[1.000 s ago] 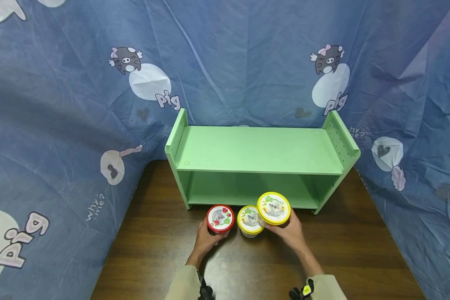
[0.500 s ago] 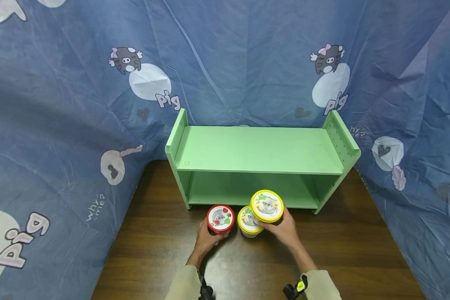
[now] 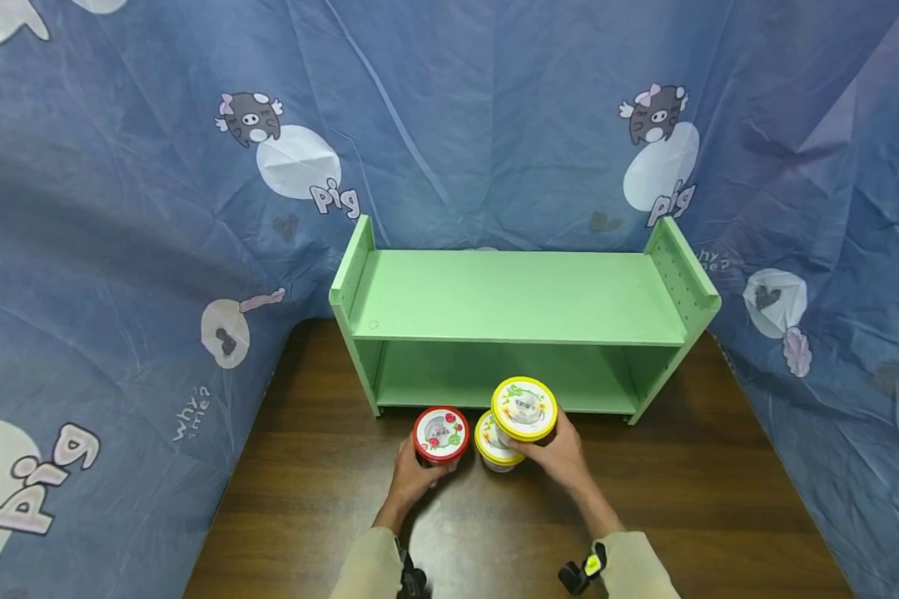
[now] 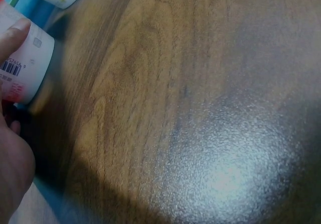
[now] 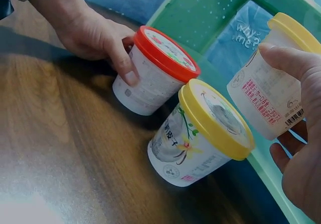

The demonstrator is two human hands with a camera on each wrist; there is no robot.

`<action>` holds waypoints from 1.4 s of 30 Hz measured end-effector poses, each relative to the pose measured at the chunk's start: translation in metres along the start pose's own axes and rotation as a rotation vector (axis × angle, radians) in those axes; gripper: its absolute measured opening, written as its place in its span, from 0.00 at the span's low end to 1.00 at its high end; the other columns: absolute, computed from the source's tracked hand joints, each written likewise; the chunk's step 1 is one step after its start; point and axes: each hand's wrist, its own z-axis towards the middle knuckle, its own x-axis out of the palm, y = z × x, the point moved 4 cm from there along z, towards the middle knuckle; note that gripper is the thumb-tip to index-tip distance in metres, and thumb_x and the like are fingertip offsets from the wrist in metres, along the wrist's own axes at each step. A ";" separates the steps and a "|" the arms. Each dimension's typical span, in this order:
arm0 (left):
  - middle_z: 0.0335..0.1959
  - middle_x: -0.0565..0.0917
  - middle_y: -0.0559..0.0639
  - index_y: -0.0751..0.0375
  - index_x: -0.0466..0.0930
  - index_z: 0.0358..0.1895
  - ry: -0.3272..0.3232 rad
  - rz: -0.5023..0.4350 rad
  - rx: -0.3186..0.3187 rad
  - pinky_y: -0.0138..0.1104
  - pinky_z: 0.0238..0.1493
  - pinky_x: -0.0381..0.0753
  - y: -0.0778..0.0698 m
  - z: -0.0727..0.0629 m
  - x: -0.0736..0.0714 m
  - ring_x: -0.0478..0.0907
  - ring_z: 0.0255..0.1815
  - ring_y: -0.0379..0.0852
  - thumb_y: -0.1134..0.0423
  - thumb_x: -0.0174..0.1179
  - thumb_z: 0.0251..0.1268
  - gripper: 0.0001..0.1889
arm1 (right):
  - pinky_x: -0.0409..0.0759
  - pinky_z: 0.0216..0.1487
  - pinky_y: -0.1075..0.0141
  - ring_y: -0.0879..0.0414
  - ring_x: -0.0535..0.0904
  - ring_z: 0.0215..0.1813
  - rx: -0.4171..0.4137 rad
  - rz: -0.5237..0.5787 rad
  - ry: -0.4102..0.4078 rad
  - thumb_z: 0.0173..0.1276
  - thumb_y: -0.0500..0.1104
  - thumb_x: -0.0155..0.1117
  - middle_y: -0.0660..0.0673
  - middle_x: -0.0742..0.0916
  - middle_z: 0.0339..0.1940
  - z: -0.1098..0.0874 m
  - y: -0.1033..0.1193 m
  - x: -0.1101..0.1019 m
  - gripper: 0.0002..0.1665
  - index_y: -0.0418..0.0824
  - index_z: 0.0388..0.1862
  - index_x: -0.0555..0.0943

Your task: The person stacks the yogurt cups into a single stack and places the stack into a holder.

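Observation:
On the table, my left hand (image 3: pixel 409 481) grips a white tub with a red lid (image 3: pixel 441 434), its thumb along the near side. Just right of it stands a second tub, with a yellow lid (image 3: pixel 492 445); in the right wrist view the two tubs (image 5: pixel 168 153) look close to touching. My right hand (image 3: pixel 562 457) holds another yellow-lidded tub (image 3: pixel 524 408) between thumb and fingers. This one is raised above the table and, in the head view, covers part of the standing yellow-lidded tub. In the left wrist view, the left thumb (image 4: pixel 15 39) presses the tub wall by a barcode.
A green two-level shelf (image 3: pixel 517 295) stands on the brown wooden table (image 3: pixel 307 491), right behind the tubs. Blue printed cloth (image 3: pixel 449 125) hangs behind and at both sides. A dark device is strapped at each wrist.
My right hand has moved left with the raised yellow-lidded tub, bringing it further over the standing yellow-lidded one. The left hand and the red-lidded tub have kept their place.

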 end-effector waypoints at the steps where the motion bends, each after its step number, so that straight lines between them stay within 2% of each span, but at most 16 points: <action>1: 0.61 0.77 0.63 0.59 0.70 0.70 0.001 -0.003 -0.003 0.57 0.68 0.67 0.000 0.000 0.000 0.70 0.66 0.60 0.58 0.82 0.36 0.49 | 0.66 0.73 0.49 0.45 0.75 0.63 -0.002 0.003 0.002 0.45 0.40 0.84 0.35 0.83 0.60 0.000 0.000 0.001 0.52 0.36 0.69 0.70; 9: 0.60 0.80 0.60 0.60 0.72 0.68 -0.006 -0.005 0.018 0.55 0.68 0.66 -0.002 0.000 0.000 0.71 0.65 0.58 0.58 0.82 0.36 0.47 | 0.68 0.71 0.50 0.48 0.77 0.61 -0.016 0.010 0.000 0.43 0.41 0.85 0.37 0.84 0.58 0.001 0.001 0.007 0.51 0.37 0.68 0.72; 15: 0.60 0.81 0.60 0.60 0.72 0.68 -0.007 -0.009 0.029 0.54 0.67 0.67 -0.001 0.000 -0.001 0.72 0.64 0.58 0.58 0.81 0.36 0.47 | 0.68 0.70 0.47 0.46 0.77 0.61 -0.024 0.011 -0.002 0.43 0.40 0.85 0.36 0.84 0.58 0.001 0.001 0.011 0.51 0.36 0.67 0.72; 30: 0.58 0.80 0.62 0.60 0.73 0.66 -0.013 0.010 0.033 0.54 0.66 0.69 -0.004 -0.001 0.000 0.71 0.64 0.60 0.58 0.82 0.37 0.45 | 0.67 0.72 0.50 0.47 0.75 0.63 0.009 0.016 0.019 0.46 0.37 0.83 0.35 0.83 0.60 -0.002 0.006 0.017 0.50 0.35 0.69 0.70; 42: 0.57 0.81 0.62 0.62 0.74 0.65 -0.020 0.008 0.041 0.54 0.67 0.68 -0.004 -0.001 -0.001 0.72 0.63 0.60 0.59 0.82 0.36 0.45 | 0.66 0.72 0.47 0.44 0.76 0.64 -0.013 -0.001 0.000 0.43 0.42 0.85 0.35 0.83 0.59 -0.001 -0.005 0.021 0.53 0.35 0.69 0.70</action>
